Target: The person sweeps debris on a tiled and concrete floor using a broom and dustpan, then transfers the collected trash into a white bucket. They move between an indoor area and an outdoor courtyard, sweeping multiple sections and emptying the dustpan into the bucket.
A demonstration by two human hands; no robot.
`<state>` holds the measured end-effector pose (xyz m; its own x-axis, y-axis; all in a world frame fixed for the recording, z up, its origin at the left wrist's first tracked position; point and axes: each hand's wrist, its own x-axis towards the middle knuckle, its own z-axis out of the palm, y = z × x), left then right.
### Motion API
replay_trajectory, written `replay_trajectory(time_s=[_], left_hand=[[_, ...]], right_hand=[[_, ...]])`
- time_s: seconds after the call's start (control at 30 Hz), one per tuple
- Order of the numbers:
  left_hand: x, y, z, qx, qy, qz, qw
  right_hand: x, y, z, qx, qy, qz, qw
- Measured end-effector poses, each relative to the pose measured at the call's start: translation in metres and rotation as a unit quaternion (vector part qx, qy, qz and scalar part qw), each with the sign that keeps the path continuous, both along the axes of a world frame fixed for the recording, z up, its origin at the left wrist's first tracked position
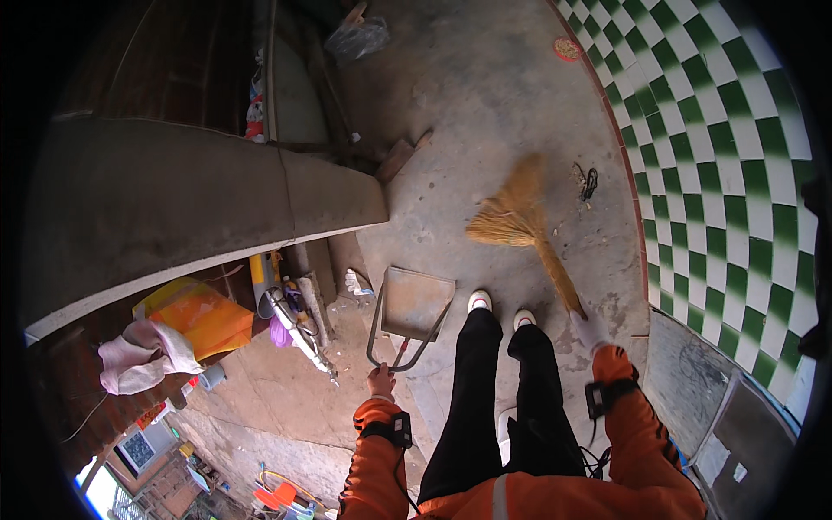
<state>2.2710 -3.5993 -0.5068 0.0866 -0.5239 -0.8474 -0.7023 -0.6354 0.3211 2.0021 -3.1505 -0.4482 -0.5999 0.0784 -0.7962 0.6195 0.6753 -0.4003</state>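
Note:
My left hand [381, 382], bare, grips the bent tube handle of a metal dustpan [416, 300]. The pan lies left of my feet, and no debris can be made out in it. In a white glove, my right hand [590, 331] holds the stalk of a straw broom [513, 218]. Its bristles fan out over the concrete floor ahead of my shoes and look blurred at the far side. To the right of the bristles lie a black cord loop [589, 184] and some pale crumbs [578, 173].
A green-and-white tiled wall [708, 162] bounds the right side. On the left juts a concrete counter [195, 185], with a wood block [395, 160] by its corner. A white glove [357, 283] lies beneath it. Farther off are a red dish [567, 49] and a clear plastic bag [357, 38].

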Motion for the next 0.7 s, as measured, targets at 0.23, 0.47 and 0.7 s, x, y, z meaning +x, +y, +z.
replay_trajectory(time_s=[0.23,0.47,0.7], left_hand=[[0.004,-0.007,-0.013,-0.003,-0.049,-0.028,0.998],[0.006,-0.001,-0.007,-0.005,-0.031,-0.035,0.999],[0.01,0.005,0.003,0.005,0.004,-0.041,0.999]], right_hand=[[0.014,-0.023,0.007,-0.009,0.183,0.065,0.981],[-0.075,-0.149,-0.027,0.008,0.092,0.004,0.996],[-0.163,-0.252,-0.065,0.074,0.15,0.135,0.977]])
